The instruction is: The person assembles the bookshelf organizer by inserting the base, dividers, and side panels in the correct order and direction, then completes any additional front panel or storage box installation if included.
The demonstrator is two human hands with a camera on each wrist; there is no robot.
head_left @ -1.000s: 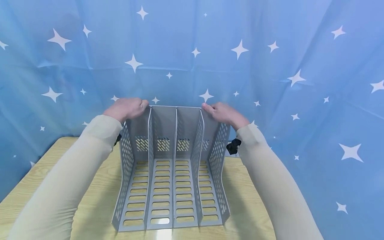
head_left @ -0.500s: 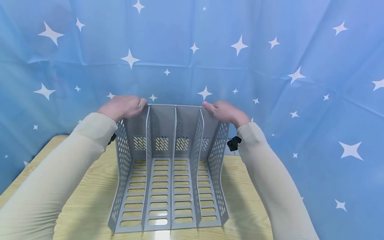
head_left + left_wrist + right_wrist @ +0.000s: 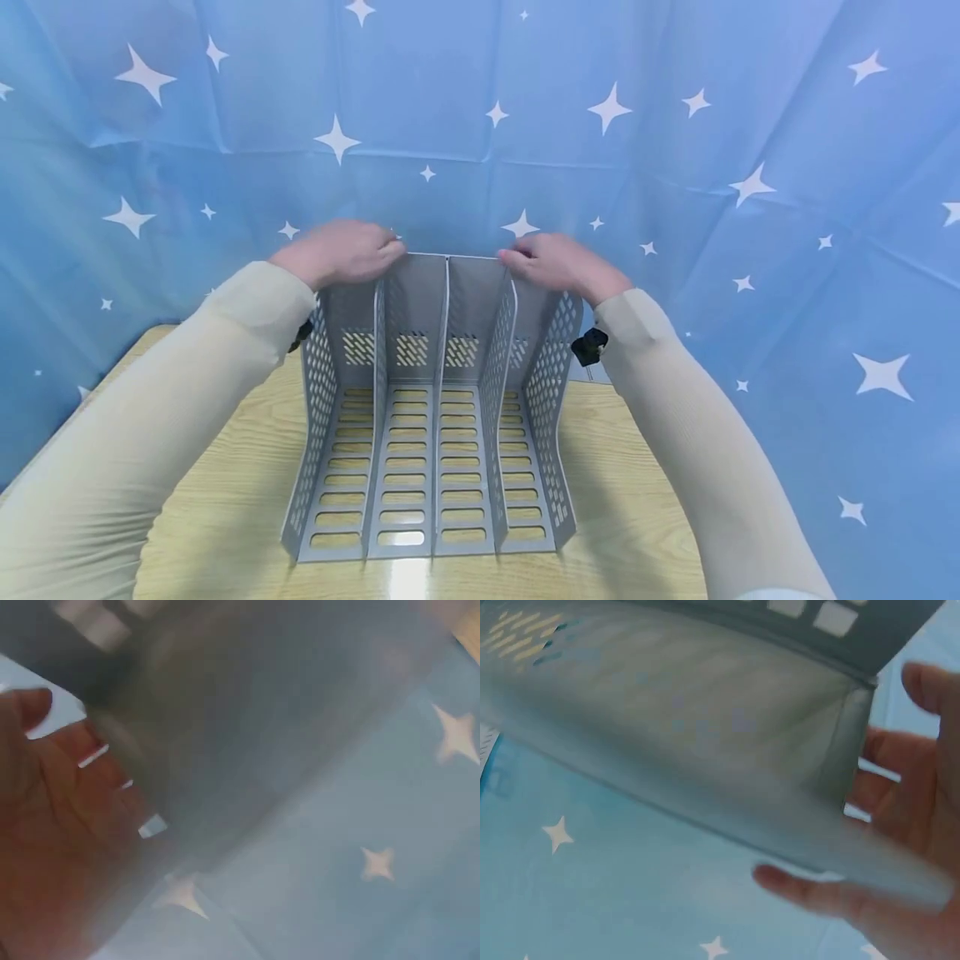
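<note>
A grey plastic file rack (image 3: 465, 442) with tall perforated dividers stands upright on the table, its slotted base towards me. My left hand (image 3: 348, 250) grips the top edge of its back panel, left of the middle. In the left wrist view, the fingers of this hand (image 3: 67, 787) pass behind the grey panel, partly hidden. My right hand (image 3: 558, 262) holds the same edge further right, by the right divider. The right wrist view shows that hand (image 3: 907, 795) with fingers behind the panel and the thumb on the near side.
The wood-grain table (image 3: 232, 467) extends on both sides of the rack. Behind it hangs a blue curtain (image 3: 465, 83) with white stars. Black wrist cameras, such as the right one (image 3: 588, 346), sit close beside the rack's outer walls.
Both hands have slid inward along the top edge of the back panel, the left one more. The rack stays in about the same place while the view has shifted slightly.
</note>
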